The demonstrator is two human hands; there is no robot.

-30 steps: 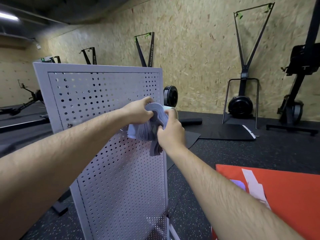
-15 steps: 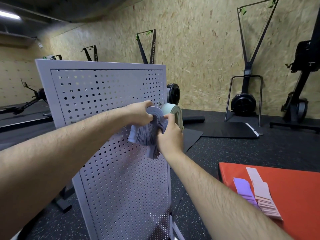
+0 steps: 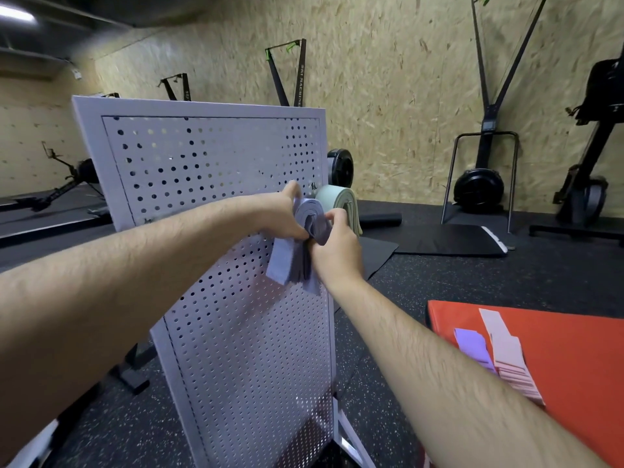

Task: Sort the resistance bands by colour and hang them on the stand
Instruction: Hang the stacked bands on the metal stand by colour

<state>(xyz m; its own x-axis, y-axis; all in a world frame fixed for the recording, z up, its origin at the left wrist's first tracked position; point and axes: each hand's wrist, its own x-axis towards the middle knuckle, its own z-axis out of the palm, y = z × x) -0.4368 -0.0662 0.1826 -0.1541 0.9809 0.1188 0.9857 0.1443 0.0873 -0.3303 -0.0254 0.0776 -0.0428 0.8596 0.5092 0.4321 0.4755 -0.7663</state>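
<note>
Resistance bands first: the lavender-grey rubber bunch (image 3: 293, 261) is pressed against the front of the white perforated metal stand (image 3: 209, 157), about mid-height and near its right edge. The left hand (image 3: 282, 214) has its fingers curled round the looped top of the bunch. The right hand (image 3: 337, 251) grabs the same bunch from the right, thumb up against the loop, so both are clamped on it. The loose ends hang below the hands, flat against the panel. I can't tell if the loop actually sits on a hook, since the hands cover that bit. Just to the right, a bundle of pale green flat bands (image 3: 337, 202) hangs at the stand's right edge, right next to the right hand's fingertips.

Over on the right, a red padded mat (image 3: 574, 332) lies on the floor and holds two piles. One is a small stack of purple bands (image 3: 471, 346), and touching it on the right is a longer fanned stack of pale pink bands (image 3: 510, 363). The right forearm cuts across the mat's near corner.

Other stuff: there's a black exercise machine (image 3: 82, 172) far left, behind the stand. A black foam roller (image 3: 380, 218) lies on the floor past the green bundle, then comes a flat black mat (image 3: 445, 239). A black ski machine with a round wheel base (image 3: 479, 187) stands against the chipboard wall (image 3: 388, 79).
</note>
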